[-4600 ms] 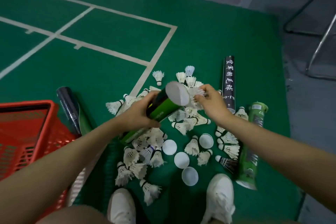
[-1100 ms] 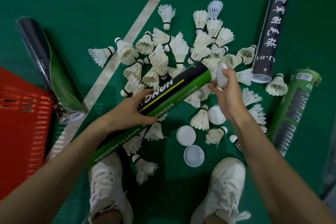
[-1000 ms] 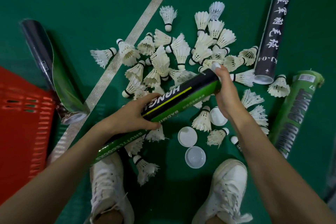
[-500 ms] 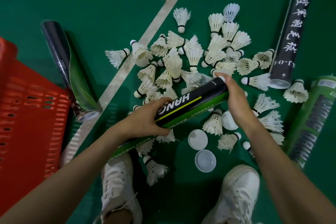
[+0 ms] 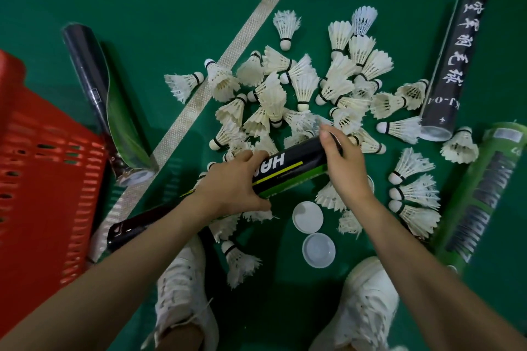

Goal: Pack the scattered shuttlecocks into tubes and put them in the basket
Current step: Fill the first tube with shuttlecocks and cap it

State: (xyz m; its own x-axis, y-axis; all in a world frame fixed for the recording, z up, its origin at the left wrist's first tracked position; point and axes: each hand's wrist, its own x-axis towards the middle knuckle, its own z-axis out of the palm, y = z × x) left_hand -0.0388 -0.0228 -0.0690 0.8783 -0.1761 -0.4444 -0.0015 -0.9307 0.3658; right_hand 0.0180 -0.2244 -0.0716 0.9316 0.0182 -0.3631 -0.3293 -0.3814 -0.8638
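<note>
My left hand grips the middle of a black and green shuttlecock tube held low over the floor. My right hand is wrapped over the tube's far end, covering its mouth; the cap is hidden under the palm. Several white feather shuttlecocks lie scattered on the green court beyond and around the tube. The red basket stands at the left edge.
A black tube and a green tube lie at the right, a dark tube at the left by the basket. Two white caps rest near my white shoes. A white court line crosses the floor.
My right hand brought a white cap to the tube's far end and closed over it. The tube has slid back towards me, its near end now under my left forearm. The view shifted right.
</note>
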